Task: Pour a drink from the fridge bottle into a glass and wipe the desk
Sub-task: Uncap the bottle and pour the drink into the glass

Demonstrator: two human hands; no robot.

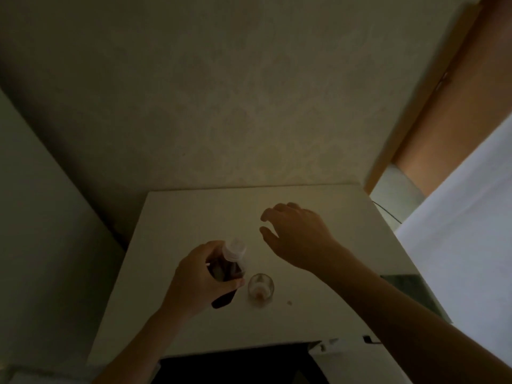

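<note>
The left hand [199, 278] grips the capped bottle [228, 268], just left of the near-empty glass [260, 286]. The right hand [296, 236] hovers spread, holding nothing. Pouring and wiping seem undone.

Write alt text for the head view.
A left hand grips a dark, capped bottle beside a small glass on a white desk. The open right hand hovers above the desk in dim light.

bottle [227, 268] label hidden by fingers [235, 284], dim
</note>
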